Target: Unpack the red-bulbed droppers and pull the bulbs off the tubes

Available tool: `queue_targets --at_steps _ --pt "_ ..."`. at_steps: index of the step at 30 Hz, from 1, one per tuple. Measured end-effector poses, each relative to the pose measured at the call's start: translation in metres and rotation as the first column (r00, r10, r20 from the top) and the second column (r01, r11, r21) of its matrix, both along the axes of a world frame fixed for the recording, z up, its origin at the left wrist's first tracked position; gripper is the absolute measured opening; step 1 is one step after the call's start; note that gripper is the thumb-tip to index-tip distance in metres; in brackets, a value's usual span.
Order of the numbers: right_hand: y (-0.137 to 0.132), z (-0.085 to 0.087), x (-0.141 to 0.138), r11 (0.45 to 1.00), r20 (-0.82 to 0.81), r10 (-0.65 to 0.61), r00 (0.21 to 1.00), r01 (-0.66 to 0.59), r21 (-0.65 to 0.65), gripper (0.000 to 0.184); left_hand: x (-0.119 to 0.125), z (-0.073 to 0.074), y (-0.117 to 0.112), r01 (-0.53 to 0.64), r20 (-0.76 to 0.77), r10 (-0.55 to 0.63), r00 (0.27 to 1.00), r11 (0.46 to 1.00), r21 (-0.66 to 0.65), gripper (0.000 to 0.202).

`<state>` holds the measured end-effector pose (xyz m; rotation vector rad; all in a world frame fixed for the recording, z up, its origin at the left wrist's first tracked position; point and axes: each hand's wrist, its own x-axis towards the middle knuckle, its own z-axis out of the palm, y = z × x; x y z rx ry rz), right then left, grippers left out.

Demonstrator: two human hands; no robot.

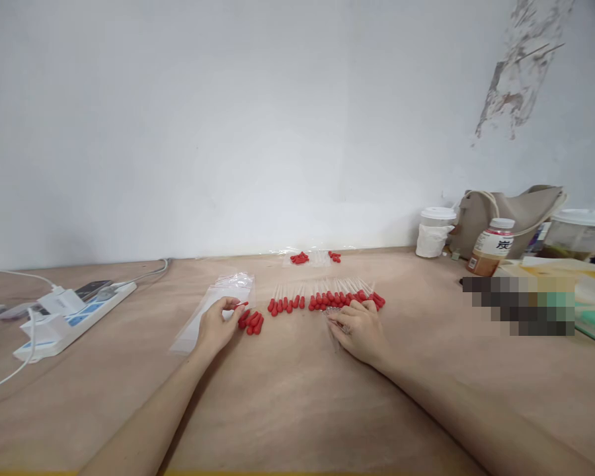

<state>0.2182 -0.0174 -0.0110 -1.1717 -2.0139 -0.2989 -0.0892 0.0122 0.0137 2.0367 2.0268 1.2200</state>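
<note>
My left hand pinches a red rubber bulb between thumb and fingertips, just above a small pile of loose red bulbs. Closed over some thin clear tubes is my right hand; its fingers hide part of them, so I cannot tell whether one is lifted. Beyond both hands, red-bulbed droppers lie side by side in a left group and a denser right group, their clear stems pointing to the wall. A clear zip bag lies flat beside my left hand.
By the wall lie more red bulbs and clear tubes on plastic. A power strip with chargers and cables is at left. At right stand a lidded cup, a drink bottle, a bag and a large container.
</note>
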Motion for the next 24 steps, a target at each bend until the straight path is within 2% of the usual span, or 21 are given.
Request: queue_targets --at_steps 3,6,10,13,16,20,24 --pt "-0.004 0.003 -0.001 0.997 0.019 0.041 0.999 -0.039 -0.06 0.019 0.0 -0.003 0.002 0.047 0.012 -0.046 0.999 0.999 -0.026 0.024" --pt "-0.007 0.008 -0.002 0.991 0.06 0.082 0.995 -0.075 -0.109 0.03 0.001 -0.005 0.002 0.08 0.028 -0.079 0.997 0.994 -0.068 0.026" --pt "-0.01 0.011 -0.003 0.987 0.098 0.103 0.99 -0.089 -0.137 0.036 0.001 -0.006 0.0 0.084 0.016 -0.083 0.996 0.989 -0.123 0.032" --pt "-0.009 0.009 -0.002 0.99 0.085 0.078 0.993 -0.068 -0.122 0.033 0.002 -0.004 -0.001 0.076 -0.007 -0.076 0.997 0.995 -0.069 0.034" --pt "-0.007 0.005 0.001 0.996 0.026 0.005 1.0 -0.003 -0.091 0.028 0.007 0.002 0.0 0.049 -0.105 -0.048 0.993 0.999 0.009 0.034" --pt "-0.003 0.001 0.006 0.997 -0.05 -0.061 0.997 0.058 -0.057 0.026 0.022 0.018 0.012 0.016 -0.326 -0.062 0.944 0.99 -0.142 0.029" --pt "-0.001 0.0 0.01 0.998 -0.074 -0.049 0.996 0.047 -0.031 0.021 0.041 0.026 0.04 -0.047 -0.345 -0.038 0.938 0.971 -0.236 0.029"
